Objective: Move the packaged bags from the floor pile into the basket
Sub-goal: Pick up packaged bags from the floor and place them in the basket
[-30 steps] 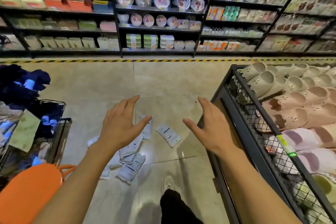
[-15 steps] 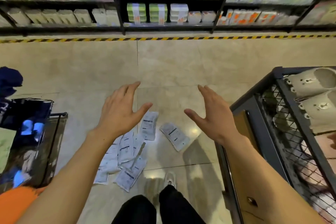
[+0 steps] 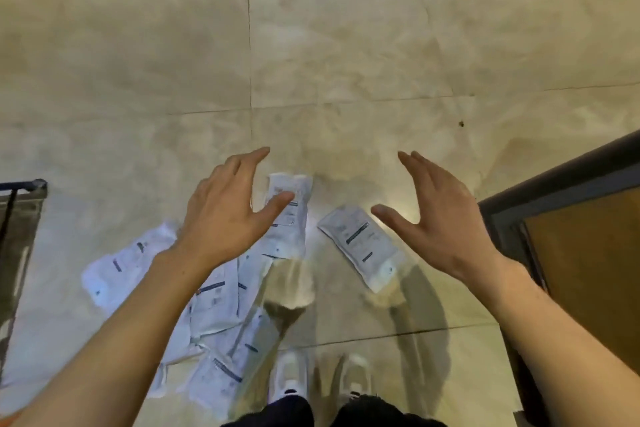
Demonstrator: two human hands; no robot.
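Several packaged bags lie on the tiled floor [image 3: 346,45], none in either hand, and no basket interior is in view. Biggest group: the floor pile [image 3: 221,305], overlapping white pouches spread at near left, under the left forearm, running down to the white shoes [image 3: 289,378]. Two bags sit clear of it: an upright bag [image 3: 289,218] at the pile's far edge, long axis near-to-far, and a stray bag [image 3: 363,246] to its right, apart from the pile, long axis slanting from far-left to near-right. Left hand [image 3: 230,208] is open, fingers spread, palm down, thumb overlapping the upright bag in view; contact can't be confirmed. Right hand [image 3: 440,215] is open too, empty, thumb tip just right of the stray bag's far end. My read: right hand is nearer the stray bag, left the upright one. Dark bin frame [image 3: 554,191] at right edge, wire rack corner [image 3: 24,187] at left.
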